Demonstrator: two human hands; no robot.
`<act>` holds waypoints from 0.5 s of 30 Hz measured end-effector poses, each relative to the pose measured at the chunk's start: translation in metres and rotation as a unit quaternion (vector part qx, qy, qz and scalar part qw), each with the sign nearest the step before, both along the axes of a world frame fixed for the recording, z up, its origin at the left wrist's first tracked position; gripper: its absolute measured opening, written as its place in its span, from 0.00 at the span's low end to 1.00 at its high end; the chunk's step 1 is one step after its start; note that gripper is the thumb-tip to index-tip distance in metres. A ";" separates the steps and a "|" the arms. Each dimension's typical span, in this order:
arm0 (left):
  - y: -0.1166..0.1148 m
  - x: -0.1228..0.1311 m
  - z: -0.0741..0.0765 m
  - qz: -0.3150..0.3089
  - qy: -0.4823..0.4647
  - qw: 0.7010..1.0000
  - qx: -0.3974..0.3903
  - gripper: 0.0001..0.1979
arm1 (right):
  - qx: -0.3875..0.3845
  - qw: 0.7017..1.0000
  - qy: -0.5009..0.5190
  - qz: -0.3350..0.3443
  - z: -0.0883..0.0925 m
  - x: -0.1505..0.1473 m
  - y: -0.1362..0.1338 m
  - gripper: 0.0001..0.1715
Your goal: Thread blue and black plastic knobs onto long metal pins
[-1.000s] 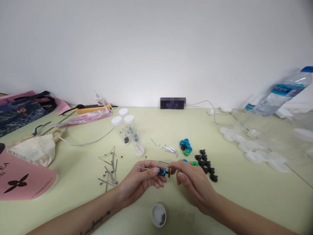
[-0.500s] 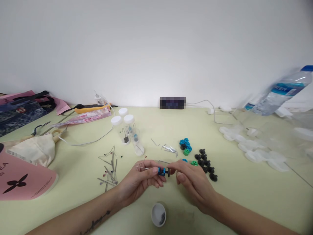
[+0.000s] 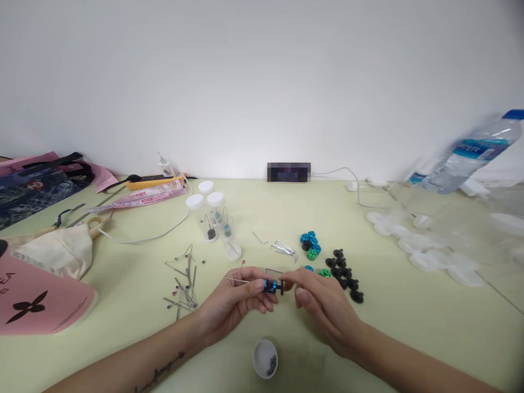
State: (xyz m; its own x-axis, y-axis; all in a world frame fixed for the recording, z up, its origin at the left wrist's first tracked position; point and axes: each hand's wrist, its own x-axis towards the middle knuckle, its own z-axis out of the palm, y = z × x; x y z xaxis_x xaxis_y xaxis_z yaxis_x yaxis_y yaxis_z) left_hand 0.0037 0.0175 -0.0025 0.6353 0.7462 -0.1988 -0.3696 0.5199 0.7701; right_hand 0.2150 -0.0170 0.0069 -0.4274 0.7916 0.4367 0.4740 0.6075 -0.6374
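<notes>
Between the thumb and fingers of my left hand [image 3: 235, 297] is a small blue metal part [image 3: 270, 285], with a thin wire rod sticking out to the left. A black disc [image 3: 281, 287] sits on the blue part's right end. My right hand [image 3: 321, 303] is beside the disc, its index fingertip at the disc's edge and its thumb held apart below. A bent thin metal piece [image 3: 273, 271] shows just above the blue part; what holds it is unclear. Below the hands stands a white cup [image 3: 265, 359] with small dark pieces inside.
Black knobs [image 3: 344, 273], blue and green parts [image 3: 311, 242] and hex keys [image 3: 283, 249] lie beyond my right hand. Metal rods [image 3: 186, 289] are at left, capped clear tubes [image 3: 232, 248] behind them. A pink cup [image 3: 45, 295] and a water bottle [image 3: 470, 153] flank the table.
</notes>
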 end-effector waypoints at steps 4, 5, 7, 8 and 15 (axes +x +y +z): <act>0.000 0.000 0.000 -0.001 0.000 1.000 0.001 0.07 | -0.008 1.000 0.004 -0.002 -0.001 0.000 0.000 0.17; 0.000 0.000 0.000 -0.001 -0.002 1.000 0.002 0.07 | -0.012 1.000 0.006 -0.005 -0.001 0.000 0.000 0.17; 0.000 0.000 0.000 0.000 -0.003 1.000 0.002 0.08 | -0.017 1.000 0.007 -0.005 -0.001 0.001 0.000 0.17; 0.000 0.001 0.000 0.001 -0.002 1.000 0.002 0.08 | -0.017 1.000 0.007 -0.001 -0.002 0.001 0.000 0.18; 0.000 0.001 0.000 0.001 -0.002 1.000 0.001 0.09 | -0.025 1.000 0.001 -0.005 -0.001 0.001 -0.001 0.16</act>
State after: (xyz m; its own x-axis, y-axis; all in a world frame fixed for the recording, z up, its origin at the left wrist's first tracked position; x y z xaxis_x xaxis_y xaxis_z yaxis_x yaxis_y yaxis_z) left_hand 0.0048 0.0175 -0.0022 0.6350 0.7474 -0.1954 -0.3730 0.5181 0.7697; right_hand 0.2161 -0.0176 0.0058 -0.4180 0.8168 0.3975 0.4790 0.5700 -0.6675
